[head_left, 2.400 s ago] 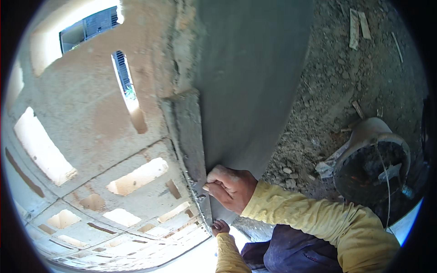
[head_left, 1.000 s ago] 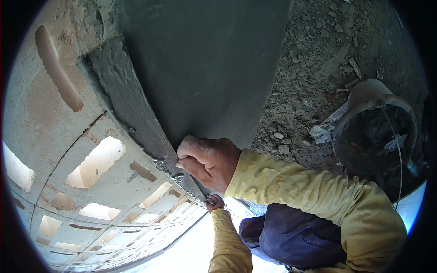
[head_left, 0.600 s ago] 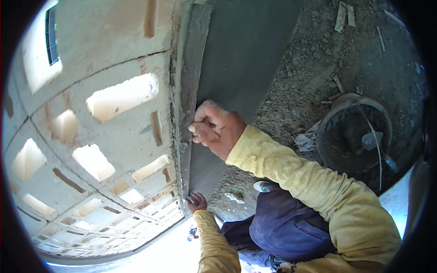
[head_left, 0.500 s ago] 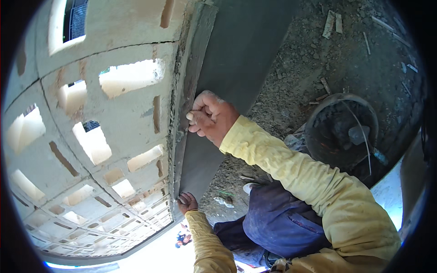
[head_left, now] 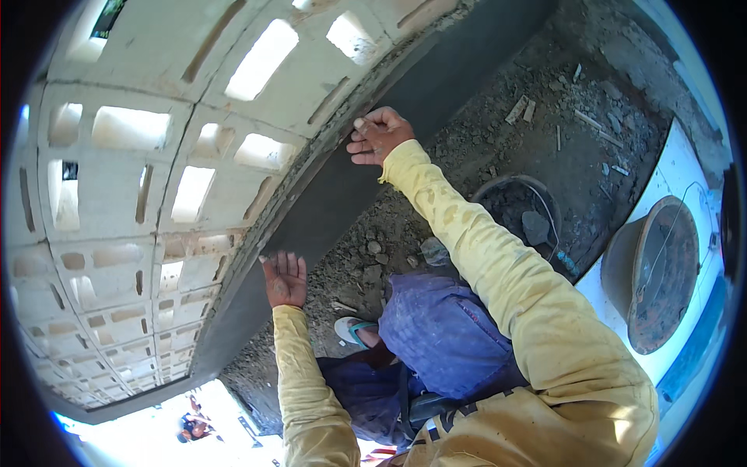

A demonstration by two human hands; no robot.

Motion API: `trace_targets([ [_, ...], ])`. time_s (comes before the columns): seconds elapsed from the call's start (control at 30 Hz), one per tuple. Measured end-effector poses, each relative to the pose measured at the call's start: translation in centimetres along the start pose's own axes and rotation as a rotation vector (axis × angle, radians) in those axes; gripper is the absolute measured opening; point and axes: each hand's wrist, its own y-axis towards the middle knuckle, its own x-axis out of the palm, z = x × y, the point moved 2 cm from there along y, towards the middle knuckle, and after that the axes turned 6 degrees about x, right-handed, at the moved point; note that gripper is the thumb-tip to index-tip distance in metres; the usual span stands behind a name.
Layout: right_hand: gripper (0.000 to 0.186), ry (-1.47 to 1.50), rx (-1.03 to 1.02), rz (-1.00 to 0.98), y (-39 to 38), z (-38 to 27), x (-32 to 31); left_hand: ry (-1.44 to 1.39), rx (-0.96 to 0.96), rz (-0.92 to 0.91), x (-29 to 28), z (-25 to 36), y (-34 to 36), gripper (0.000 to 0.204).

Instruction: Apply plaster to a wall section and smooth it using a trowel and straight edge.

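Observation:
Both my hands are at the long edge where the pale block wall meets a smooth dark grey band. A thin brownish strip runs along that edge. My left hand is open, fingers stretched over the grey band and thumb beside the edge. Farther up the edge is my right hand, its fingers loosely bent and apart, nothing visible between them. Whether either hand presses on the strip I cannot tell.
Rough soil with rubble and wood scraps lies right of the band. A dark bucket with a wire handle holds a grey lump. Farther right, a second round bucket tilts on a white sheet. A person shows at lower left.
The view has shifted, bringing the tilted bucket in at right. My left hand has gone from curled at the edge to fingers stretched out. My right hand's pinched fingers have loosened.

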Motion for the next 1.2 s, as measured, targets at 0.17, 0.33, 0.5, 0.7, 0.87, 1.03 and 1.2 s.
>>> trace_targets([
  [0.17,0.016,-0.084,-0.012,-0.003,-0.1,0.1,0.5,0.106,0.149,0.016,3.4,-0.1,-0.8,0.046],
  [0.33,0.018,-0.221,0.034,0.096,-0.5,-0.1,0.6,0.119,0.161,0.057,3.8,-0.1,-0.5,0.057],
  [0.5,0.025,-0.343,0.088,0.108,-0.5,-0.2,0.6,0.033,0.167,0.107,4.3,-0.5,-0.5,0.061],
  [0.7,0.031,-0.508,0.166,0.172,0.0,-0.2,0.1,-0.23,0.109,0.122,6.3,-1.7,-0.5,0.058],
  [0.87,0.03,-0.622,0.238,0.208,-1.0,-1.4,0.4,-0.405,0.102,0.051,7.0,-1.7,-0.5,0.062],
  [1.03,0.028,-1.078,0.128,0.128,-6.7,-5.9,-2.3,-0.406,0.138,-0.03,6.7,-2.1,-0.2,0.076],
  [1.2,0.026,-1.253,-0.039,0.22,-16.1,-11.7,-11.4,-0.376,0.097,-0.058,6.3,-2.2,0.5,0.069],
])
